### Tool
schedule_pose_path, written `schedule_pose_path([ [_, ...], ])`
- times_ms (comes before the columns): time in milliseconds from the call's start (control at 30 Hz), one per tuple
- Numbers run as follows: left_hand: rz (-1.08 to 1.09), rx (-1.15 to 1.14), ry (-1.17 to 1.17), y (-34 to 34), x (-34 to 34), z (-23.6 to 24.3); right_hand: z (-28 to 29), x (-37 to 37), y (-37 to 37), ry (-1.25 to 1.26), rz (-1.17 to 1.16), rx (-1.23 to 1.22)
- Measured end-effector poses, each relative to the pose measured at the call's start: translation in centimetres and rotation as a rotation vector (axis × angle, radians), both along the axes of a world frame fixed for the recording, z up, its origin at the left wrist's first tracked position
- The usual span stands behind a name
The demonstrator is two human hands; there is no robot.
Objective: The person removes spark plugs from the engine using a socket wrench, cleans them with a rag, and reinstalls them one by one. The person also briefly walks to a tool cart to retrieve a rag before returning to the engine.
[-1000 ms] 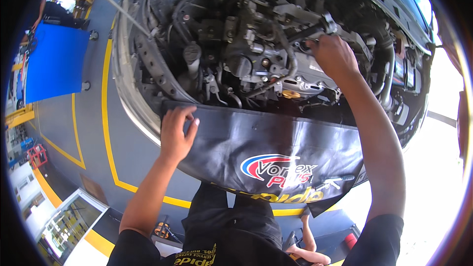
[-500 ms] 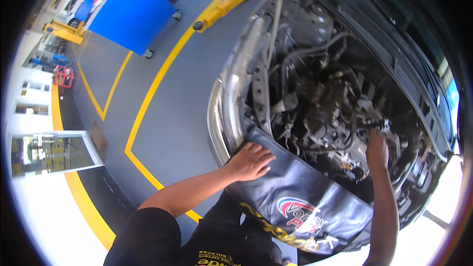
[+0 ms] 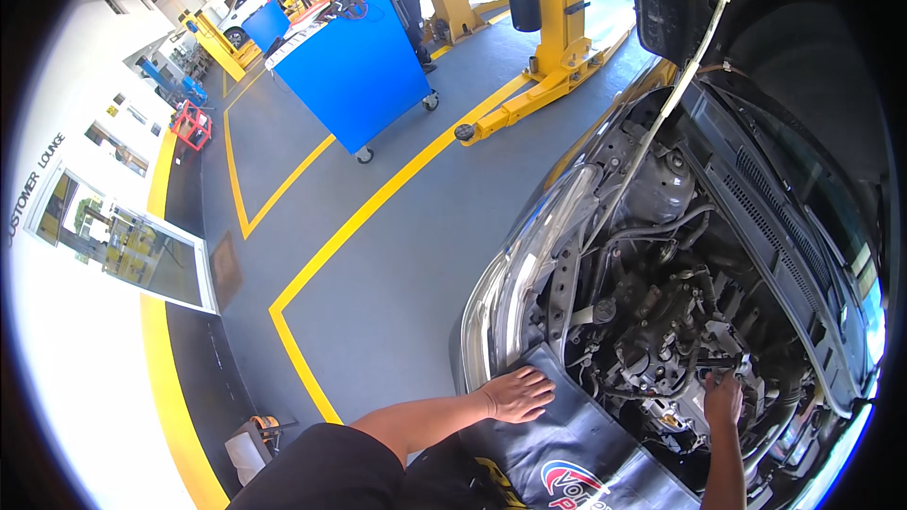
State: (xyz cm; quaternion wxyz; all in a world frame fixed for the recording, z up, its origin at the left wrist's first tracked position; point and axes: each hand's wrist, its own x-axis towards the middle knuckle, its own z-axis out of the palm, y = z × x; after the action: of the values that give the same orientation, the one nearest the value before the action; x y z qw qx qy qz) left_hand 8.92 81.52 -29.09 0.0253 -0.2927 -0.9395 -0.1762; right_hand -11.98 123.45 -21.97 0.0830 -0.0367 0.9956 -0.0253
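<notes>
Around the right fingers [image 3: 724, 383], engine parts [image 3: 673, 351].

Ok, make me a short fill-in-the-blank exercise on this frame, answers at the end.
1. The left hand lies palm ____ on the black cover.
2. The right hand is at the engine, to the left hand's ____.
3. The cart is coloured ____.
4. The floor lines are ____.

Missing words: down; right; blue; yellow.
</notes>
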Motion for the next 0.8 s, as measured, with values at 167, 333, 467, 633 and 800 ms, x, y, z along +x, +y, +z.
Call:
schedule_pose_path([
  [167,0.005,0.002,0.007,0.1,0.1,-0.1,0.7,-0.3,-0.3,0.032,0.055,-0.026],
  [333,0.005,-0.002,0.018,0.0,0.1,-0.2,0.7,-0.1,-1.0,0.01,0.012,-0.011],
  [467,0.0,0.004,0.017,0.0,0.0,-0.2,1.4,-0.3,-1.2,-0.068,0.051,0.057],
  [633,-0.003,0.002,0.016,0.0,-0.1,-0.1,1.6,-0.3,-1.5,-0.085,0.006,0.014],
  [800,-0.001,0.015,0.024,0.0,-0.1,0.0,1.1,-0.6,-1.5,-0.003,0.069,0.061],
])
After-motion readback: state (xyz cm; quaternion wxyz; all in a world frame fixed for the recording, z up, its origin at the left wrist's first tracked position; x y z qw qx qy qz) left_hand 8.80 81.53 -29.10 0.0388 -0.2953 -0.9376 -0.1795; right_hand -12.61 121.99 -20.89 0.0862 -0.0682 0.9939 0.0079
